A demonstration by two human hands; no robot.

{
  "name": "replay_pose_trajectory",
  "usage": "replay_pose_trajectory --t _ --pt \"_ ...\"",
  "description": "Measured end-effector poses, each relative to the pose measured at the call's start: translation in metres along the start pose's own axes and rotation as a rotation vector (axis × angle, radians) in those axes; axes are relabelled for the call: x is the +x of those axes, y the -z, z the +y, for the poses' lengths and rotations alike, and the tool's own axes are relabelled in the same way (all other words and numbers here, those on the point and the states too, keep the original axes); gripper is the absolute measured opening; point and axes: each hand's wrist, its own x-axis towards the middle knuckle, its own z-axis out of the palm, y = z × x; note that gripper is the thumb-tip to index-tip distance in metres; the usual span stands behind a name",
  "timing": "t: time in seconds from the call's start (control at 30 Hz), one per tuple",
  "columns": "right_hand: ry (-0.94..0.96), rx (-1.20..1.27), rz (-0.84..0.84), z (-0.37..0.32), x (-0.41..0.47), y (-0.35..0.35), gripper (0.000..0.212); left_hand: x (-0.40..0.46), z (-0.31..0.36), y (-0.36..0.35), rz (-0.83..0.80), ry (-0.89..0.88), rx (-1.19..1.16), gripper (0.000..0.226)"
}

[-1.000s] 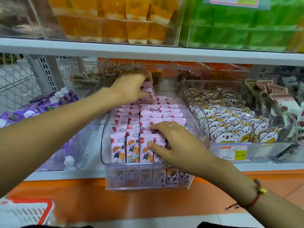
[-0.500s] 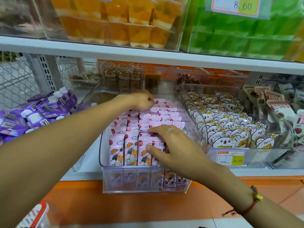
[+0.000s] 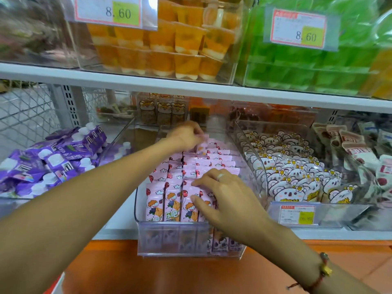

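Observation:
A clear plastic bin [image 3: 169, 238] stands on the lower shelf, pulled forward past the shelf edge. Upright pink snack packets [image 3: 156, 200] with a cartoon child fill it in several rows. My left hand [image 3: 186, 134] reaches over the back of the bin, fingers curled, pinching a pink packet at the rear row. My right hand [image 3: 224, 194] rests on the front right packets with fingers spread, the thumb against a front packet's face. A ring shows on one finger.
A bin of purple pouches [image 3: 63, 158] sits to the left and a bin of koala packets [image 3: 297, 177] to the right. The white shelf above [image 3: 191, 85] carries orange jelly cups [image 3: 180, 45] and green ones [image 3: 307, 66]. An orange ledge [image 3: 169, 272] runs below.
My left hand has lowered the pink packet from above the bin down to the rear row. My right hand has stayed on the front packets.

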Motion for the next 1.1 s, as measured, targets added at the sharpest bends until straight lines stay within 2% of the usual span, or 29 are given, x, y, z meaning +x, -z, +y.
replay_pose_trajectory --t 0.13,0.2,0.27,0.33,0.47,0.57,0.67,0.77,0.83,0.93,1.03,1.1 --pt "-0.001 0.013 -0.005 0.001 0.001 0.001 0.039 -0.013 0.017 0.017 0.162 0.154 -0.61 0.015" --pt "-0.003 0.017 -0.01 0.001 0.001 0.001 0.039 -0.026 0.022 0.021 0.264 0.18 -0.786 0.014" --pt "-0.001 0.023 -0.014 0.002 0.001 0.002 0.038 -0.045 0.022 0.021 0.381 0.19 -0.833 0.02" --pt "-0.002 0.037 -0.002 0.001 0.001 0.003 0.035 -0.07 0.022 0.022 0.498 0.135 -0.874 0.016" --pt "-0.128 0.308 0.216 -0.003 0.003 0.007 0.022 -0.12 0.021 0.03 0.647 -0.006 -0.916 0.003" --pt "-0.182 0.542 0.331 -0.009 0.006 0.011 0.036 -0.147 0.022 0.03 0.595 -0.046 -0.91 0.007" --pt "-0.152 0.623 0.221 -0.019 0.008 0.013 0.05 -0.158 0.021 0.027 0.497 -0.032 -0.887 0.012" --pt "-0.151 0.762 0.18 -0.023 0.012 0.012 0.03 -0.159 0.02 0.027 0.435 -0.021 -0.985 0.018" --pt "-0.285 0.97 0.183 -0.021 0.015 0.013 0.02 -0.159 0.017 0.025 0.422 -0.038 -0.988 0.02" --pt "-0.471 1.256 0.11 -0.015 0.016 0.015 0.029 -0.159 0.012 0.017 0.378 -0.088 -0.821 0.022" --pt "-0.501 1.368 0.123 -0.014 0.015 0.015 0.029 -0.161 0.011 0.006 0.291 -0.111 -0.625 0.028" --pt "-0.501 1.398 0.146 -0.017 0.015 0.015 0.03 -0.163 0.01 0.0 0.251 -0.1 -0.587 0.033"
